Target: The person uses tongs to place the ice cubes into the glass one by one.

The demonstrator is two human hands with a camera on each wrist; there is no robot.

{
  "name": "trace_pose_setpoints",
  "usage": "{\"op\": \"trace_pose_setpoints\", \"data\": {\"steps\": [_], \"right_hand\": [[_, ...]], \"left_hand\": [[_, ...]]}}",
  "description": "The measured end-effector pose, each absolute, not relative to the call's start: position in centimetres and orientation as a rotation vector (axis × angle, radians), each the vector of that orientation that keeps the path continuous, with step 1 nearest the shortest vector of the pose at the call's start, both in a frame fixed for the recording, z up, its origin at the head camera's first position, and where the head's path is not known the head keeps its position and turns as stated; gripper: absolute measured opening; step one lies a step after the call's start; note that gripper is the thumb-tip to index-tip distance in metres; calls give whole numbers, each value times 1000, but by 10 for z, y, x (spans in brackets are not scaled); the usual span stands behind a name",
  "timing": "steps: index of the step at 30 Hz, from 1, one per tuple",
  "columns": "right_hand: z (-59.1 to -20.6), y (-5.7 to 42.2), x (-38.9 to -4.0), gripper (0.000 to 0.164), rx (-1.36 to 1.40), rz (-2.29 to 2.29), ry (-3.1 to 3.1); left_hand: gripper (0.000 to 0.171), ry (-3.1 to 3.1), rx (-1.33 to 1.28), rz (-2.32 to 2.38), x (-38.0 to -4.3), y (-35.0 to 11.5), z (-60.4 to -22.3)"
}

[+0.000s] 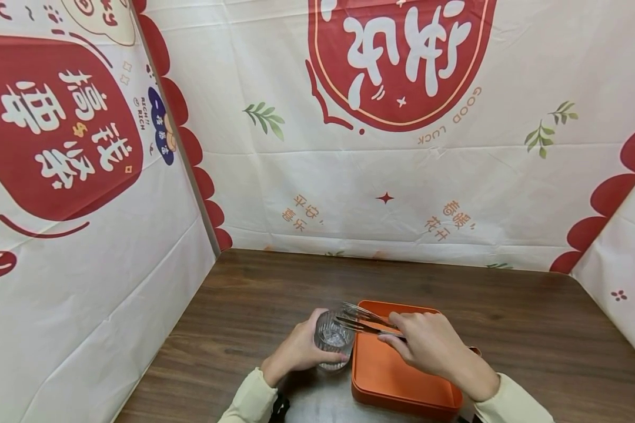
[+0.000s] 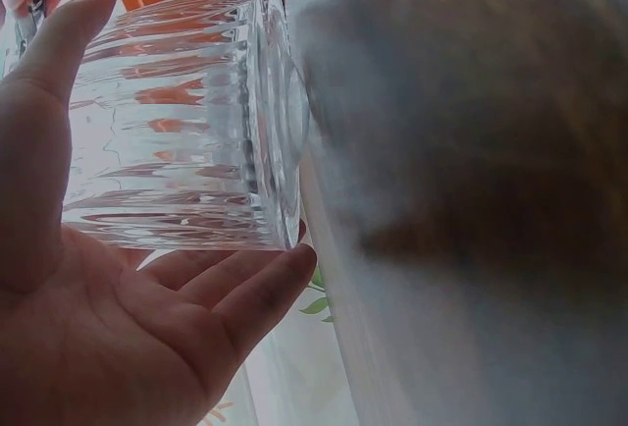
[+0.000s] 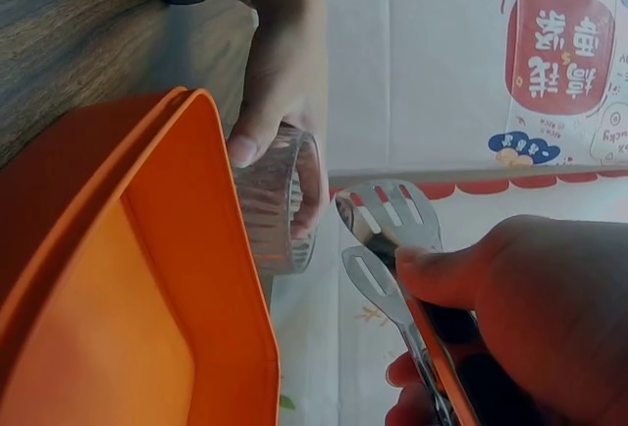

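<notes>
The left grip [image 1: 299, 348] is grasping a ribbed glass tumbler [image 1: 333, 337] at the nine-o'clock side of the orange box [image 1: 386, 376]; the right grip [image 1: 435, 348] is grasping slotted metal tongs [image 3: 395, 308], pointing toward ten o'clock.

place: screened tabletop booth | wood-grain table [image 1: 513, 329] | printed cloth hangings [image 1: 381, 167]

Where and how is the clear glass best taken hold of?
The glass likely suits a grip round its ribbed wall from the left, where the left hand holds it: it's upright, the orange box crowds its right and metal utensils hang above its rim.
</notes>
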State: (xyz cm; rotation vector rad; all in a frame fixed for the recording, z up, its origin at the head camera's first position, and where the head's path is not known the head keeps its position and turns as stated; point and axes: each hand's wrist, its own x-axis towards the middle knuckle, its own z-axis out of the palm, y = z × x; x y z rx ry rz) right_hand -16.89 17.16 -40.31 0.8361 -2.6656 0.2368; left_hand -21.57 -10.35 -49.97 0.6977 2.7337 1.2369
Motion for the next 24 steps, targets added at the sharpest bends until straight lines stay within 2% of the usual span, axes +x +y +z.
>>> {"op": "trace_pose_setpoints", "data": {"steps": [13,24], "right_hand": [[-399,206,-161,37,680,139,-2717],[-398,232,-157,39,600,113,-2743]], "left_hand": [[90,2733,689,1243,-215,-103,-500],[91,2734,685,1241,-215,-102,-500]]}}
